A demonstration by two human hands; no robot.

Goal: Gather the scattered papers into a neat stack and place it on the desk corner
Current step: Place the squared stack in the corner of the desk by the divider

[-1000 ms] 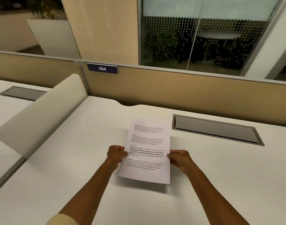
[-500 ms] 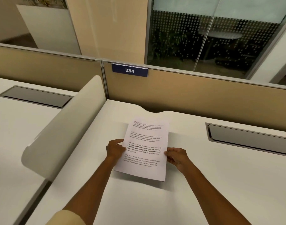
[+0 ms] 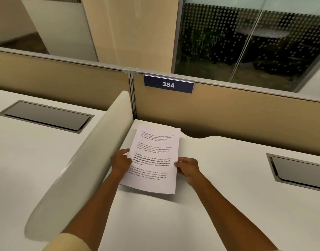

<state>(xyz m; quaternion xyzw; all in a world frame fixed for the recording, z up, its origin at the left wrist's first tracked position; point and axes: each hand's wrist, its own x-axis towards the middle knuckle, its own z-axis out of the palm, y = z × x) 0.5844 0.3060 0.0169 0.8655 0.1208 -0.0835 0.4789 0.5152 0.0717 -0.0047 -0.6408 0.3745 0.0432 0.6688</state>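
A stack of white printed papers (image 3: 155, 153) is held just above the white desk (image 3: 228, 205), its far end reaching over the desk's far left corner. My left hand (image 3: 121, 163) grips the stack's left edge and my right hand (image 3: 189, 168) grips its right edge. The sheets look squared up, with black paragraphs of text on the top page. The stack's near end casts a shadow on the desk, so that end is lifted.
A low curved cream divider (image 3: 79, 160) borders the desk on the left. A tan partition (image 3: 246, 113) with a blue "384" sign (image 3: 168, 85) closes the back. Grey cable hatches sit in the desk at right (image 3: 298, 171) and in the neighbouring desk (image 3: 46, 115).
Both hands have carried the paper stack to the left and farther back, from mid-desk to the far left corner next to the divider. The grip on both edges is unchanged.
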